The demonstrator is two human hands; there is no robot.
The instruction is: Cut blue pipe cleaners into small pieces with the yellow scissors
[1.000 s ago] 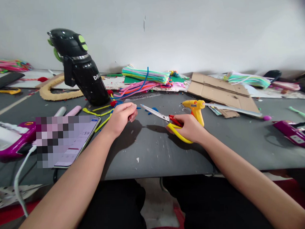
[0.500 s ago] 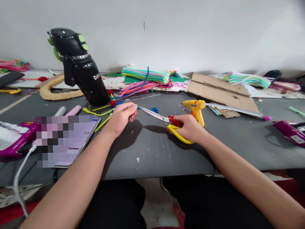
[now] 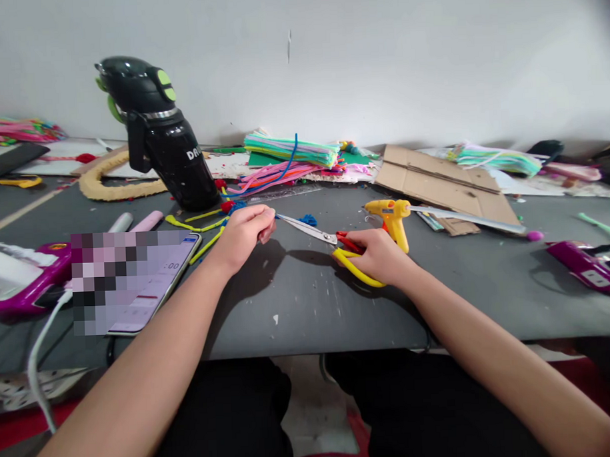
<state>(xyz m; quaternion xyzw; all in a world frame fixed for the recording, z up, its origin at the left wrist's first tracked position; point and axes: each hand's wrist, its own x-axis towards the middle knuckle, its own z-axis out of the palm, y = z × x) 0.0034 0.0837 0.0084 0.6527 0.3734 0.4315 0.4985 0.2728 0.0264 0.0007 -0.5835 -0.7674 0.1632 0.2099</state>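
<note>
- A phone [image 3: 141, 287] lies flat at my left elbow, screen up where I can glance at it, with a purple tool [image 3: 24, 281] just beyond it at the table [image 3: 298, 309] edge.
- The black bottle [image 3: 162, 137] stands upright behind my left wrist, back far enough not to crowd my hands.
- My left hand [image 3: 242, 234] rests on the table with the fingers curled shut, pinching a short blue pipe cleaner [image 3: 277, 216] so its end sticks out to the right, offered to the blades; yellow pipe cleaners [image 3: 199, 225] lie loose just behind the hand.
- The scissors [image 3: 330, 244] sit between my hands, blades pointing left and nearly together, tips right at the blue piece; whether they touch it I cannot tell.
- My right hand [image 3: 381, 256] is closed through the yellow handles, fingers wrapped tight, resting low on the table for steadiness.
- The yellow glue gun [image 3: 390, 215] stands just behind that hand, nozzle off the surface, close enough to grab.
- Bundles of pipe cleaners [image 3: 287, 152] and a sheet of cardboard [image 3: 443, 183] are pushed back toward the wall, leaving the middle for working.
</note>
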